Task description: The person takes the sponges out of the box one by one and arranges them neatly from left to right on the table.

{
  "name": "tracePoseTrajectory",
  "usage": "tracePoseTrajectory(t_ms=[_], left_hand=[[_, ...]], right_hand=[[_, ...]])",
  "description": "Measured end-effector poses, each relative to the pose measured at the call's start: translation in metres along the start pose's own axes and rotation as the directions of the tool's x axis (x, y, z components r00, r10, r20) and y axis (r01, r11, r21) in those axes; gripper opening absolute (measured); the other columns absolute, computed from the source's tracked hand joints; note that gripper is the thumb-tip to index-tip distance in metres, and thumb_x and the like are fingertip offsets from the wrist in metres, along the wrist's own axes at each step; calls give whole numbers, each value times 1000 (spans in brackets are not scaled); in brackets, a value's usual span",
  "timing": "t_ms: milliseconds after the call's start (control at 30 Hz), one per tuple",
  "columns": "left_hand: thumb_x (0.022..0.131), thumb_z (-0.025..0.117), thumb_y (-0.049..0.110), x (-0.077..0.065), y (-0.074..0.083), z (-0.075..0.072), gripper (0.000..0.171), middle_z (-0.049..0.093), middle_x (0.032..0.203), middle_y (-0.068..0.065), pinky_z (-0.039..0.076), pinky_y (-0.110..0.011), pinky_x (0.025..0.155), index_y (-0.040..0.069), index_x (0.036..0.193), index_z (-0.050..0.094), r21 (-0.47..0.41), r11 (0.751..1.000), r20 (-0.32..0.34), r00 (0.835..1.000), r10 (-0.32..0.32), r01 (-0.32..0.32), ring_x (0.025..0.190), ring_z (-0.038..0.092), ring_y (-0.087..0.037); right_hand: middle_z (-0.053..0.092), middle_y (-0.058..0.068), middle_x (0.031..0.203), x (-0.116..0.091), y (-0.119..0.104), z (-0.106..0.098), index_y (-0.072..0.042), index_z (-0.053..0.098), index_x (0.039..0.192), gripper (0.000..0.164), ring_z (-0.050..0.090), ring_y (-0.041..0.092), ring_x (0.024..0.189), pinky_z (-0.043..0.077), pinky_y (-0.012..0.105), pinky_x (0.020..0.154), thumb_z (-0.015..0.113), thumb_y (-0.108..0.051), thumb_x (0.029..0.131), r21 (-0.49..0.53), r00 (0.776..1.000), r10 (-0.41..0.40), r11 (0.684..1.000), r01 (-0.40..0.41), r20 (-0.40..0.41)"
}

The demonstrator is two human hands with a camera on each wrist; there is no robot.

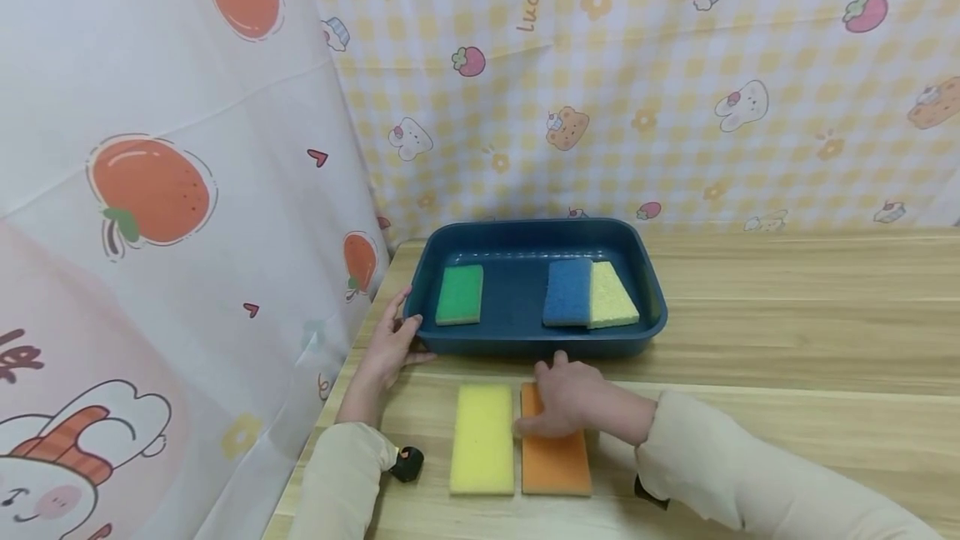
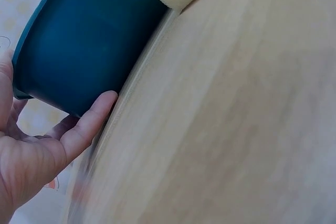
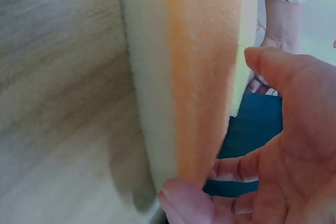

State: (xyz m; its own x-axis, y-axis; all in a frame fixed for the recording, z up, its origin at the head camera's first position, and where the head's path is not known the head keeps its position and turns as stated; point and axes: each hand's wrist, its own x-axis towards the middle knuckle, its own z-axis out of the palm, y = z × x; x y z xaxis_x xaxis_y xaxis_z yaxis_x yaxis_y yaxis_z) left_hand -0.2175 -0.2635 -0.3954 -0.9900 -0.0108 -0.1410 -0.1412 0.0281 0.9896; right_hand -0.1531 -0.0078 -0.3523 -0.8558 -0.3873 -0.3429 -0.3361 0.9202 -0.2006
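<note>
A dark blue tray holds a green sponge at its left, and a blue sponge partly over a pale yellow sponge at its right. My left hand rests against the tray's front left corner from outside, fingers spread along the walls. In front of the tray, a yellow sponge and an orange sponge lie side by side. Over the orange one's far half is my right hand. In the right wrist view its fingertips meet the sponge's end, with the thumb held apart.
The light wooden table stretches off to the right. A patterned yellow-check cloth hangs along its back edge, and a white fruit-print cloth hangs along the left side.
</note>
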Motion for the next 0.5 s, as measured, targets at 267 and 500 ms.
tracePoseTrajectory(t_ms=[267,500], left_hand=[[94,40,12,2,-2,-1,56,29,126,-25,53,-49,67,34,142,21,4,1000,0,1000,-7,7,98,50,-39],[94,40,13,2,-2,0,55,28,127,-26,53,-49,67,32,142,21,1,1000,-2,1000,1,-1,97,51,-38]], right_hand=[[50,17,105,-4,0,-22,0,51,117,68,49,24,74,47,38,62,63,-52,75,-7,998,-54,998,55,19],[58,11,98,4,4,-55,2,56,110,53,53,23,83,48,39,72,60,-43,82,32,990,-135,990,136,-34]])
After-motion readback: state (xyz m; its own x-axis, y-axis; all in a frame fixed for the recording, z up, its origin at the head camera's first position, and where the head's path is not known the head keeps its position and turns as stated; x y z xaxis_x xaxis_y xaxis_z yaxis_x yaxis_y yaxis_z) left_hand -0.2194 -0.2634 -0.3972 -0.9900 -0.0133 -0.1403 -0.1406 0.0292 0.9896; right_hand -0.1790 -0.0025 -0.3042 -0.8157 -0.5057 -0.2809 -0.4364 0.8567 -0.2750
